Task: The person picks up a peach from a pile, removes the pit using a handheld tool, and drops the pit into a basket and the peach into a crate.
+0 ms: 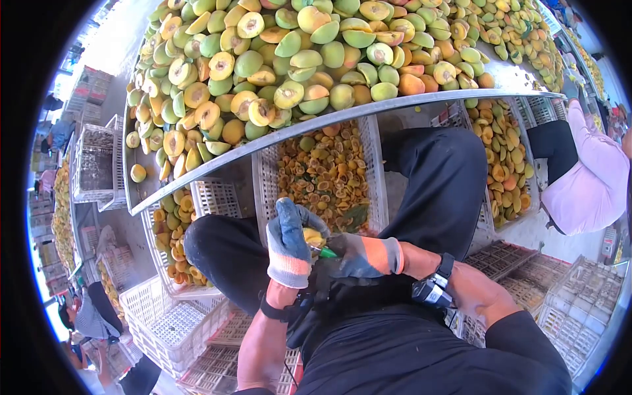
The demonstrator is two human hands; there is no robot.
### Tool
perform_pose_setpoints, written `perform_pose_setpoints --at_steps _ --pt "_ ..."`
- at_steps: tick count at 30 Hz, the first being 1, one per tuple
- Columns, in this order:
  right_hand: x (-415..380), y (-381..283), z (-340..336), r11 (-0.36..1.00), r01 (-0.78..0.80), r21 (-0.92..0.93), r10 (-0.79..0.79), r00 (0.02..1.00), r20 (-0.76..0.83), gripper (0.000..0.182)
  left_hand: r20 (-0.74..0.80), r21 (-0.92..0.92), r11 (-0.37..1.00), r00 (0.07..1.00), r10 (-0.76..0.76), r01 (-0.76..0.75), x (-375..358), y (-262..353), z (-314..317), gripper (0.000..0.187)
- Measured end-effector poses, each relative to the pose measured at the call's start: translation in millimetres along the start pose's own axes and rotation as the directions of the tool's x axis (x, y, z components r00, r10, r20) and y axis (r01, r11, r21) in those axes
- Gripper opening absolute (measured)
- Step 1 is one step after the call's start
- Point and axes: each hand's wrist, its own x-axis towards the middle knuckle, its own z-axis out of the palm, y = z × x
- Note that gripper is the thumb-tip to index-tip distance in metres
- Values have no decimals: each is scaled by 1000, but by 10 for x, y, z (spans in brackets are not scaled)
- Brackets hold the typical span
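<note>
fruit (pixel 312 236) mostly hidden, tool (pixel 325 251) tip hidden

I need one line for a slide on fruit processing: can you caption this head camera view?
Gloved left hand holds a peach half while the right hand works it with a green-handled tool.

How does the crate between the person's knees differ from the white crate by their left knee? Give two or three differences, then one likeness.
The crate between the knees is filled with small orange-brown fruit scraps; the white crate by the left knee shows only its bare mesh bottom. The first lies partly under the table edge piled with halved fruit; the second stands out in the open. Both are white slatted plastic.
</note>
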Motion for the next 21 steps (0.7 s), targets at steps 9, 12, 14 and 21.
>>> perform_pose_setpoints --at_steps 9,12,14,21 --pt "-84 -183 14 911 -329 247 324 944 63 25 90 -68 980 977 192 -187 18 8 41 76" --pt "-42 -134 6 914 -383 135 379 924 53 20 98 -25 986 981 165 -164 -5 -40 29 73" --pt "-46 -69 -21 912 -366 186 351 930 110 20 89 7 979 975 204 -205 -20 -59 27 70" --pt "-78 -86 55 861 -319 396 290 948 133 22 81 -141 968 972 220 -208 -18 47 85 73"
